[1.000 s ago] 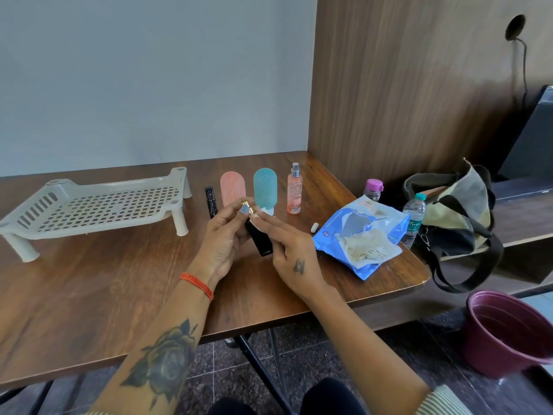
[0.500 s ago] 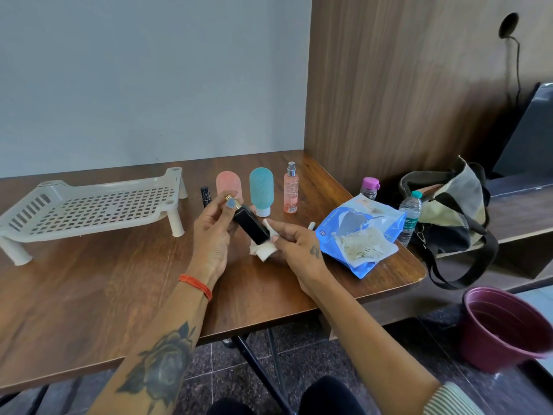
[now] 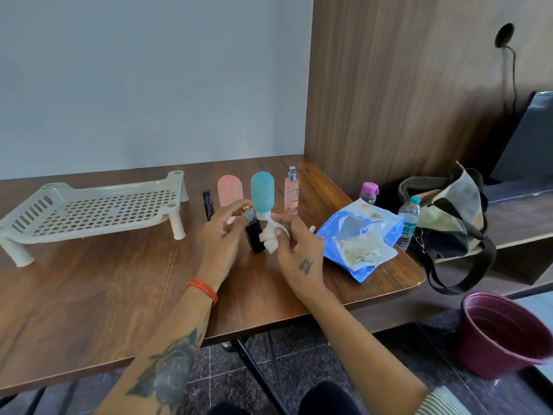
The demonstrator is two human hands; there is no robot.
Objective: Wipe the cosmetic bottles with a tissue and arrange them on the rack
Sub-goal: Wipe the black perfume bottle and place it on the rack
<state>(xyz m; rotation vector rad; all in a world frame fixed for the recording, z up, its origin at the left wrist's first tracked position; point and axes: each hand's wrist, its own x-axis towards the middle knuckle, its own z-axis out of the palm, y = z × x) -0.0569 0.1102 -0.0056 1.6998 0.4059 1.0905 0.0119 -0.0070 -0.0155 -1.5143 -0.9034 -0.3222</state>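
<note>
My left hand (image 3: 223, 235) pinches a small black bottle (image 3: 255, 237) by its gold cap, holding it nearly upright above the table. My right hand (image 3: 296, 250) pinches a crumpled white tissue (image 3: 270, 236) against the bottle's right side. Behind them stand a pink bottle (image 3: 229, 190), a teal bottle (image 3: 262, 191), a peach spray bottle (image 3: 291, 191) and a thin black tube (image 3: 207, 203). The white perforated rack (image 3: 89, 209) stands at the table's left with nothing on it.
A blue tissue pack (image 3: 357, 238) lies open at the table's right corner, a small white cap (image 3: 312, 229) beside it. A purple-capped bottle (image 3: 369, 193), a water bottle (image 3: 408, 221) and a bag (image 3: 449, 211) are to the right. A maroon bucket (image 3: 502, 333) stands on the floor.
The black bottle went from tilted to nearly upright in my left hand. My right hand shifted the tissue up along the bottle's side.
</note>
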